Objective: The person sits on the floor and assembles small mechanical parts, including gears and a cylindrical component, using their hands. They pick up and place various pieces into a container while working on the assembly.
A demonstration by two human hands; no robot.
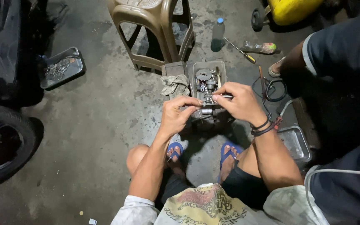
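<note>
My left hand (pixel 179 114) and my right hand (pixel 239 100) meet over a small metal engine part (pixel 208 100), both gripping it above the floor. The right hand's fingers also pinch a thin metal rod or tool sticking out of the part toward the right. Just beyond the hands sits a grey metal tray (pixel 223 68) holding a gear (pixel 203 75) and other small parts. A crumpled rag (pixel 175 85) lies left of that tray. My feet in blue sandals (pixel 229 151) rest on the concrete below the hands.
A brown plastic stool (pixel 155 31) stands behind the tray. A plastic bottle (pixel 218 34) and a screwdriver (pixel 240 50) lie farther back. Another person (pixel 338 79) sits at the right. Metal pans lie at left (pixel 61 67) and right (pixel 294 143). A motorcycle wheel (pixel 3 141) is at far left.
</note>
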